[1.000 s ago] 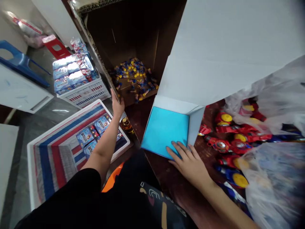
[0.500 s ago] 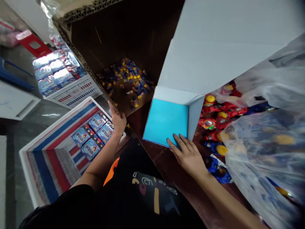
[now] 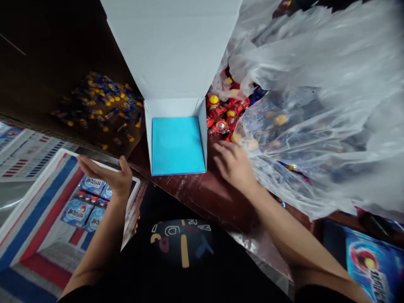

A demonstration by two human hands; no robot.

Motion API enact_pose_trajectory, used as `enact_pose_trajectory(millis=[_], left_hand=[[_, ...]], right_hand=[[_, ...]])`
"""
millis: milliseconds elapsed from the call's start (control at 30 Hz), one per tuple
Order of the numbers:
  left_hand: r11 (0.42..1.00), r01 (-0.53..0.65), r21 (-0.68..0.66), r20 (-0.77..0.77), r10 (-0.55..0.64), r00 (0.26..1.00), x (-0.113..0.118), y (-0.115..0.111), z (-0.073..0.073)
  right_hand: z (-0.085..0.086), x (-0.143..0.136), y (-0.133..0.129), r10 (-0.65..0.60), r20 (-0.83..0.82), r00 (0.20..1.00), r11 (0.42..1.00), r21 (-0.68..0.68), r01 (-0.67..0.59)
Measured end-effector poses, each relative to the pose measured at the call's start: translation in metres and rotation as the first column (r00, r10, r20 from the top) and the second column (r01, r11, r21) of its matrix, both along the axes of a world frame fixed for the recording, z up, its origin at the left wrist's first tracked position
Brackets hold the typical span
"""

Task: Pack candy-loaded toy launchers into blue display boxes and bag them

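The left hand (image 3: 105, 174) sits left of centre in the frame, palm turned up and open, fingers stretched toward the left edge and thumb raised; its bare forearm runs down to the lower left, ending in a black sleeve. The right hand (image 3: 232, 162) lies just right of centre, palm down, fingers loosely spread and blurred, gripping nothing. Its bare forearm slants down to the lower right corner.
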State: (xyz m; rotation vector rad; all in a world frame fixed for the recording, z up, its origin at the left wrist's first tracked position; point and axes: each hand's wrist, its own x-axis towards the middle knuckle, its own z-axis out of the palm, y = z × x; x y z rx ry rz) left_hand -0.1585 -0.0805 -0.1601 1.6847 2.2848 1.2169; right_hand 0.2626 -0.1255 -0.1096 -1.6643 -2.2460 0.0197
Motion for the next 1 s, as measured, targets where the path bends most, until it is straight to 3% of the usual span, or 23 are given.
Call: enact_pose_trajectory(millis=[67,133,233,300,367,533,700,767,900,1000], left_hand=[[0.991,0.124,0.044,-0.111,-0.119,0.987,0.013,-0.007,0.005],[0.967,0.236,-0.091,-0.126,-0.246,0.961,0.031,0.001,0.007],[0.946,0.151,-0.287,-0.117,-0.191,0.975,0.051,0.034,0.001],[0.939,0.098,-0.331,-0.11,-0.141,0.984,0.055,0.053,-0.006],[0.93,0.12,-0.347,-0.084,-0.159,0.984,0.056,0.063,-0.011],[0.922,0.281,-0.267,0.017,-0.287,0.958,0.054,0.055,-0.021],[0.972,0.195,-0.132,-0.034,-0.201,0.979,0.052,0.036,-0.019],[0.976,0.125,-0.177,-0.062,-0.138,0.988,0.05,0.037,-0.016],[0.934,0.019,-0.357,-0.062,-0.044,0.997,0.049,0.059,-0.012],[0.931,0.008,-0.366,-0.065,-0.034,0.997,0.052,0.079,-0.011]], right_hand=[[0.005,0.031,0.004,-0.114,0.117,0.987,0.986,-0.11,0.127],[0.005,0.056,0.006,-0.129,0.232,0.964,0.964,-0.197,0.177],[0.002,0.075,0.008,-0.105,0.271,0.957,0.958,-0.23,0.17],[0.004,0.079,0.009,-0.094,0.284,0.954,0.96,-0.227,0.162],[0.009,0.078,0.013,-0.086,0.281,0.956,0.965,-0.215,0.15],[0.011,0.059,0.062,-0.006,0.181,0.984,0.992,-0.124,0.029],[-0.023,0.045,0.135,0.024,0.227,0.974,0.987,-0.161,0.013],[-0.036,0.048,0.153,0.036,0.232,0.972,0.979,-0.202,0.012],[-0.047,0.058,0.162,0.05,0.243,0.969,0.97,-0.242,0.01],[-0.045,0.061,0.153,0.013,0.231,0.973,0.962,-0.268,0.051]])
